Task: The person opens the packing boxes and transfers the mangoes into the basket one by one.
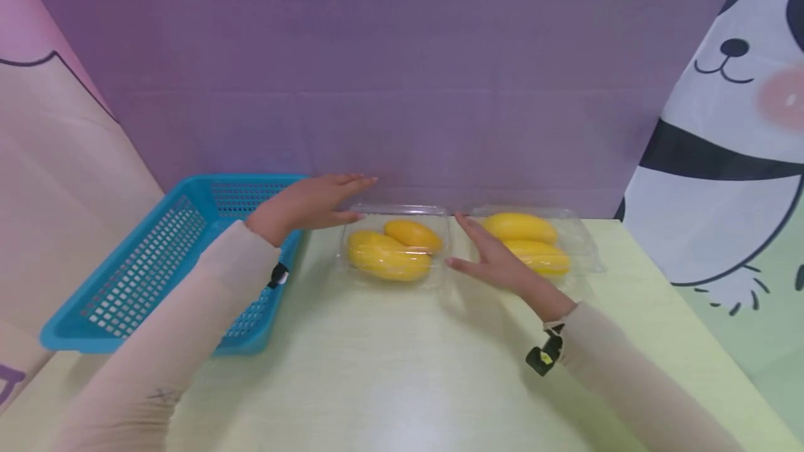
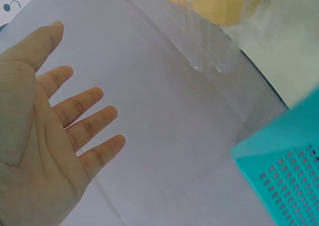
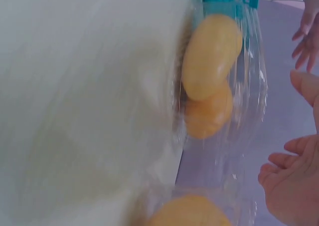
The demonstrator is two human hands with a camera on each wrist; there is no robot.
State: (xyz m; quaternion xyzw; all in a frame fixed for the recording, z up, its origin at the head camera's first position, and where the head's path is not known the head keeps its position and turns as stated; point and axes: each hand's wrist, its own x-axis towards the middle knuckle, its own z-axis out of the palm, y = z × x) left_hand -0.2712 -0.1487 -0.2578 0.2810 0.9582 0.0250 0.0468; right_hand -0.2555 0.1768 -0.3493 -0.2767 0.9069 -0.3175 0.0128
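Observation:
Two clear plastic clamshell boxes stand side by side at the table's back edge. Inside the left box [image 1: 394,210] lie two yellow mangoes [image 1: 389,257], one larger than the other. The right box [image 1: 584,246] also contains two yellow mangoes [image 1: 520,227], partly hidden behind my right hand. My left hand [image 1: 310,204] hovers between the blue basket and the left box, its fingers spread and holding nothing in the left wrist view. Between the two boxes is my right hand [image 1: 496,264], thumb and fingers apart, palm turned toward the left box, with nothing in its grasp.
A blue plastic basket [image 1: 151,250] with perforated walls stands on the left of the pale table [image 1: 377,368], partly under my left forearm. A purple cloth backdrop [image 1: 402,89] rises right behind the boxes. A panda-print sheet [image 1: 722,215] hangs at the right.

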